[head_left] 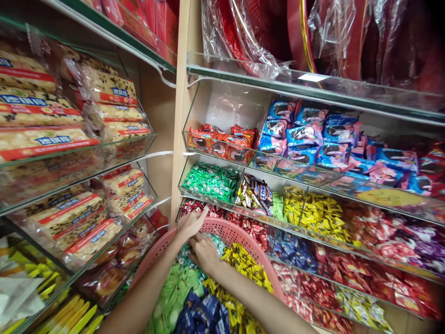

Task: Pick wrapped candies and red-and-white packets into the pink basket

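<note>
A pink perforated plastic basket (255, 241) holds wrapped candies in separate heaps. Teal candies (216, 242) lie at its far side, with yellow candies (248, 264) on the right. Light green candies (179, 283) fill the near left, beside dark blue candies (203, 315). My left hand (190, 225) is at the basket's far left rim, one digit stretched up and to the right; nothing shows in it. Just below it, my right hand (206, 253) has its fingers curled down at the teal candies. Its fingertips are partly hidden, so what they hold cannot be made out.
Shelf bins beyond the basket hold green candies (212, 181), chocolate bars (255, 192), yellow candies (318, 213) and blue snack packs (306, 127). Glass shelves on the left carry packaged pastries (52, 139). A wooden post (182, 102) divides the shelves. Glass lips (222, 204) edge the bins.
</note>
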`<state>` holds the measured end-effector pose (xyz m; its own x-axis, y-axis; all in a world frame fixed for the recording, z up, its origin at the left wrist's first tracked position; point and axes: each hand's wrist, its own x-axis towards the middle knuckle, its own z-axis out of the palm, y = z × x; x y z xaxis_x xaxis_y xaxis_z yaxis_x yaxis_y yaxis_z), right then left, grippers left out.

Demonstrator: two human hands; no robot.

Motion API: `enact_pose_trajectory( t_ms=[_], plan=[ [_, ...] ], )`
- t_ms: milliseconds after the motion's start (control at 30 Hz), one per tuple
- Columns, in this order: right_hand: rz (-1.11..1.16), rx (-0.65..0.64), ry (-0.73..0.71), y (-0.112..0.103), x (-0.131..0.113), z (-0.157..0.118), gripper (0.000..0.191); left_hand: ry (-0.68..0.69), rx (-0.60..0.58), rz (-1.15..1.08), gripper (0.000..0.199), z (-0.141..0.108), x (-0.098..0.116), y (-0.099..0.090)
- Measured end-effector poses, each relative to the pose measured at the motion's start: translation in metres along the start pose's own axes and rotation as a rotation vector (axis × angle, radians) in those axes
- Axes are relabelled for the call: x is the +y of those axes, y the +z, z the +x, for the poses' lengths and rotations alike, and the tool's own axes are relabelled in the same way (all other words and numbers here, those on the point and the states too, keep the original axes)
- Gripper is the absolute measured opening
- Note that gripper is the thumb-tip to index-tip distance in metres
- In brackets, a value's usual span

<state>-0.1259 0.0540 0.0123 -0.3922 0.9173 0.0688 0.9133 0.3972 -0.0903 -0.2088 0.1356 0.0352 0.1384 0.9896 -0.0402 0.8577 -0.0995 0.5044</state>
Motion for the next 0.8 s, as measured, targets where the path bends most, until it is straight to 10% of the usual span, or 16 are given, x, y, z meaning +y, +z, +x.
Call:
enact_pose_trajectory(
  t_ms=[400,600,800],
  plan=[
    [-0.002,0.188,-0.024,-0.070,0.021,-0.003,0.019,0.061,0.011,-0.012,0.072,0.000,-0.010,0.003],
    [-0.011,0.346,0.173,-0.122,0.052,0.043,0.023,-0.006,0.007,-0.016,0.076,-0.002,-0.003,0.004],
    [0.072,0.255,0.443,-0.129,0.069,0.099,0.028,-0.003,0.017,0.000,0.074,-0.007,0.003,0.002]
  ],
)
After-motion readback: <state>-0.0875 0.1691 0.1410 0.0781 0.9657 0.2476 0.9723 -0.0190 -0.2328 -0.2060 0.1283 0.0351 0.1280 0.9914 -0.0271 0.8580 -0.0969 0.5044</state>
